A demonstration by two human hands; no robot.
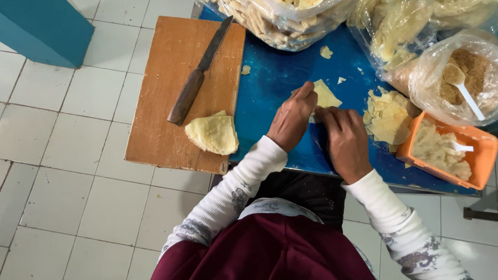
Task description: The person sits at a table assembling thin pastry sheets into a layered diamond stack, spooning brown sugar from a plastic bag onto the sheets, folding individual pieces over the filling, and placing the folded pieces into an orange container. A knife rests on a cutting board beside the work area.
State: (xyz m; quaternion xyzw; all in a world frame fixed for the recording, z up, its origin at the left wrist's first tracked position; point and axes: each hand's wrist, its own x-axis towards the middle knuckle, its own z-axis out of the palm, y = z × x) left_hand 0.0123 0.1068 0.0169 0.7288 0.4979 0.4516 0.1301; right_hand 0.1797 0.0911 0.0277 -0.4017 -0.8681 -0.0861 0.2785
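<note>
On the blue table point(275, 84), both hands' grip closed on a pastry sheet point(325, 95), knife point(198, 73) and board point(171, 95) leftward

The blue tabletop point(275, 84) holds a wooden board point(165, 94), an orange tub point(478, 165), plastic bags point(302, 16), a pile of dough pieces point(388, 117) and one flat dough sheet point(325, 95).

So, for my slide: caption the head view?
Both hands press a pale dough piece on a blue table.
</note>
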